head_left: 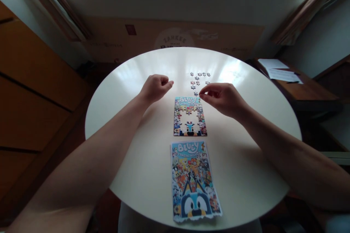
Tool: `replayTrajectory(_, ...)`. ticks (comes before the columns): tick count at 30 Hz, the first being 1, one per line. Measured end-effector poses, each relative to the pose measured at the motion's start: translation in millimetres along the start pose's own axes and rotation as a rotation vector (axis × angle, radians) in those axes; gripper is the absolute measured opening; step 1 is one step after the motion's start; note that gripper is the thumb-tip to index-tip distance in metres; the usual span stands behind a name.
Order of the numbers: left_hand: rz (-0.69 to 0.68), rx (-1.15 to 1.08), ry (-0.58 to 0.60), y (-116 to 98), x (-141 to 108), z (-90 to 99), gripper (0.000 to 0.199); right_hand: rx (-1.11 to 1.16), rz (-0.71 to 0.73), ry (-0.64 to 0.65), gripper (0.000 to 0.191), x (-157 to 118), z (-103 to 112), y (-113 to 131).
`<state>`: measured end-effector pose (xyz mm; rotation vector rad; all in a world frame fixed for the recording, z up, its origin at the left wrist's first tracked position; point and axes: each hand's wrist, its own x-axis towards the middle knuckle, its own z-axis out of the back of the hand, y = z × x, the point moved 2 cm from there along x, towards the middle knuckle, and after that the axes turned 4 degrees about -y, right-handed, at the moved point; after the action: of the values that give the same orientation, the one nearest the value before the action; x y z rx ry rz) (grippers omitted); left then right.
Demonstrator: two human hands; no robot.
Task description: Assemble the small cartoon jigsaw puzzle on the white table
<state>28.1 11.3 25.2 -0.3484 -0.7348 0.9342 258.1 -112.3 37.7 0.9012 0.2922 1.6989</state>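
A partly assembled jigsaw puzzle [177,116] lies on the table, its frame filled in around a gap in the middle. Loose puzzle pieces [193,87] are scattered just beyond it. My right hand [222,96] is at their near right side, thumb and index finger pinched together beside one piece; whatever is between the fingertips is too small to make out. Left of the pieces, my left hand [155,88] is curled into a fist above the table, with nothing visible in it. Nearest me lies a printed reference picture [191,178] with a torn lower edge.
Everything rests on a round white table [123,116]. Behind it, a long cardboard box [109,38] leans against the wall under the window. A wooden side table [308,87] at the right bears papers [283,74] and a dark pen. Wooden cabinets [32,72] stand at the left.
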Motion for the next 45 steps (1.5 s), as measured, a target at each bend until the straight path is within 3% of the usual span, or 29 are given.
replayTrajectory(5, 0.022, -0.08, -0.128, 4.2, 0.7, -3.0, 0.046, 0.169, -0.082, -0.205, 0.024, 7.3, -2.9, -19.8)
replayTrajectory(16, 0.158, -0.159, -0.257, 23.7, 3.7, 3.3, 0.04, 0.31, -0.187, -0.436, 0.046, 16.3, 10.6, -41.3)
replayTrajectory(22, 0.208, -0.174, -0.282, 37.7, 6.2, 3.1, 0.042, 0.649, -0.479, -0.557, 0.05, 25.4, 19.6, -69.1)
replayTrajectory(28, 0.333, -0.211, -0.347, 55.7, 10.2, 1.8, 0.045, 0.68, -0.594, -0.731, 0.052, 28.2, 15.9, -97.8)
replayTrajectory(34, 0.376, -0.018, -0.278, 54.6, 12.9, 1.4, 0.048, 0.575, -0.547, -0.731, 0.045, 25.8, -4.9, -108.4)
replayTrajectory(41, 0.466, 0.211, -0.082, 44.7, 23.8, -1.7, 0.046, 0.379, -0.518, -0.666, 0.045, 29.5, -12.3, -118.3)
replayTrajectory(45, 0.498, 0.208, -0.09, 42.9, 27.5, 0.4, 0.044, 0.273, -0.502, -0.618, 0.047, 33.6, -13.5, -120.8)
